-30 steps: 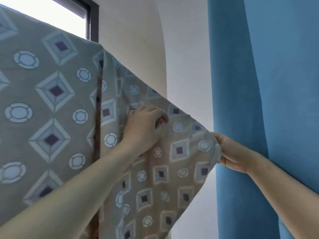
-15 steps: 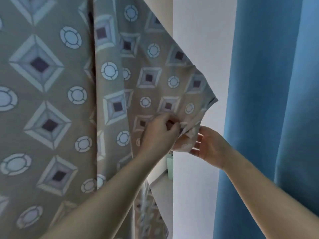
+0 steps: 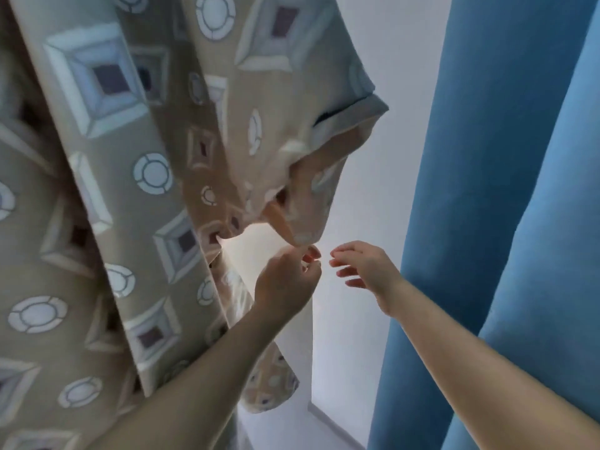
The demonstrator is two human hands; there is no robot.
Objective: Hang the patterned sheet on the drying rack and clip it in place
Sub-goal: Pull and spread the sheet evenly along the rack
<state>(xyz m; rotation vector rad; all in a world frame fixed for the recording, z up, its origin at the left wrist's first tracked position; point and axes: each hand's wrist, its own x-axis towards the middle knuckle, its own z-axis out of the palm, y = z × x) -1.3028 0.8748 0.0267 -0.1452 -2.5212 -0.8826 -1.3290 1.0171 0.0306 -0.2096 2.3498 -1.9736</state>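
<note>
The patterned sheet (image 3: 136,196), beige with blue-white diamonds and circles, hangs from above and fills the left and centre. Its right corner droops in folds to a low tip (image 3: 303,237). My left hand (image 3: 285,280) reaches up under that tip, fingers curled, and its thumb and fingertips pinch the fabric's lowest edge. My right hand (image 3: 362,266) hovers just to the right, fingers spread and relaxed, holding nothing and not touching the sheet. No drying rack or clip is in view.
A blue curtain (image 3: 506,222) hangs in thick folds along the right side, close to my right forearm. A pale wall (image 3: 367,336) shows between sheet and curtain, with a skirting edge at the bottom.
The view has tilted down and the sheet sits higher in frame. My right hand has let go of the corner and opened. My left hand has moved down to the drooping tip.
</note>
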